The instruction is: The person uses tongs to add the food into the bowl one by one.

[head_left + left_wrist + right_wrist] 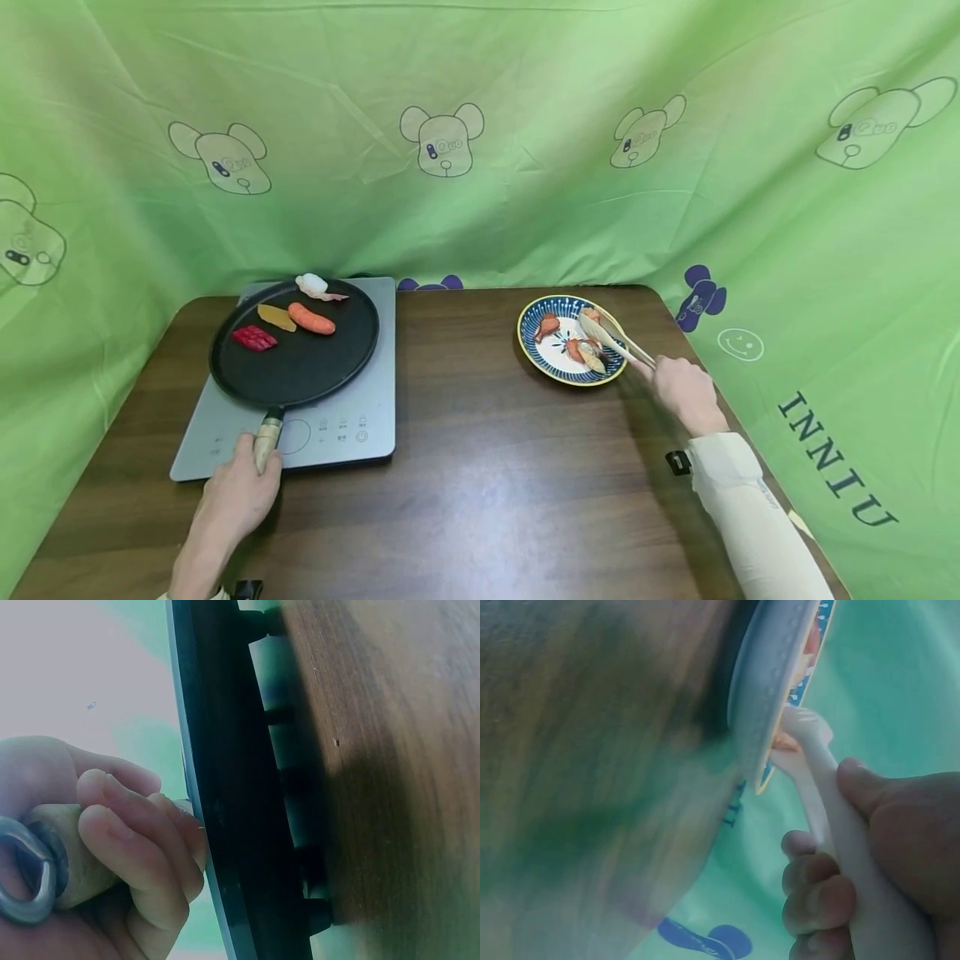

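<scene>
My left hand (238, 492) grips the wooden handle (266, 442) of a flat black pan (307, 367) that sits on a silver induction cooker. On the pan lie a sausage (311, 319), a yellow piece (277, 317), a red ridged piece (254, 337) and a shrimp on white rice (315, 287). My right hand (686, 392) holds pale tongs (840, 817), whose tips are over a blue-patterned plate (536, 358). Several brown food pieces rest on the plate, including one (548, 326) at its left. An orange piece (592, 315) shows by the tong tips; whether it is pinched I cannot tell.
The induction cooker (360, 425) takes up the left of the brown wooden table (465, 467). A green curtain (525, 217) with bear drawings hangs behind and along the right side. The plate stands near the table's back right edge.
</scene>
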Motion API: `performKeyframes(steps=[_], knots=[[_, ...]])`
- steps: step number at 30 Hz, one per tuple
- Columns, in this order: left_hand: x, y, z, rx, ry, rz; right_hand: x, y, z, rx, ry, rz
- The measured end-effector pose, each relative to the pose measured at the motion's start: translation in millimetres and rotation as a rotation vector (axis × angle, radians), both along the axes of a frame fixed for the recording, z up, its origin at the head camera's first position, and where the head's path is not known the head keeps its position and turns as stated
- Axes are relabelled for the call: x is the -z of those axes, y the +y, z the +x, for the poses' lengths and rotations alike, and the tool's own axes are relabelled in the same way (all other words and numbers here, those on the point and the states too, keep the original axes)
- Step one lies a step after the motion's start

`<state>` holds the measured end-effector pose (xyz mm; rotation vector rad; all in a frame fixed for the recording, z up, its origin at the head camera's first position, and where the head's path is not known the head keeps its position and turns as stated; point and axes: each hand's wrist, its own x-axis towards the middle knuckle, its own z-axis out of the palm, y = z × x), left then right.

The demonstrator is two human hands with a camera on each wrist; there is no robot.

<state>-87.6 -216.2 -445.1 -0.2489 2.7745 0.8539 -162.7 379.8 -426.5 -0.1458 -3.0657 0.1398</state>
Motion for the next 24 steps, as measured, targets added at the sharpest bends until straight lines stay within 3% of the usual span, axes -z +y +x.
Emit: performKeyframes(steps=[24], knots=[[-2.3, 1.0, 1.5, -0.008, -0.003, -0.004, 6.8, 6.0, 7.4, -0.068, 0.117, -0.125]])
